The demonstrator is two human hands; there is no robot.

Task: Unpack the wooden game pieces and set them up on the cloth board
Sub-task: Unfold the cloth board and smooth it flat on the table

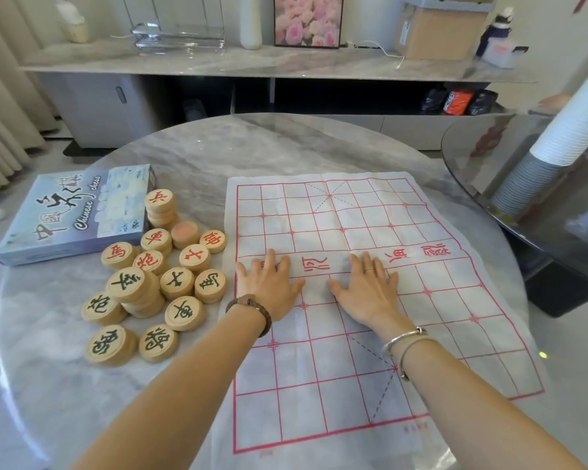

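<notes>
A white cloth board (370,334) with a red grid lies spread on the round marble table (65,385). My left hand (269,286) and my right hand (367,290) press flat on its middle band, fingers apart, holding nothing. Left of the cloth sit several round wooden game pieces (157,283) with red or green characters, some stacked, some lying singly. No piece stands on the board. The blue Chinese chess box (75,215) lies closed at the table's far left.
A glass table (523,198) with a tall stack of paper cups (557,137) stands close on the right. A long low cabinet (252,66) with a picture, a vase and a carton runs along the far wall.
</notes>
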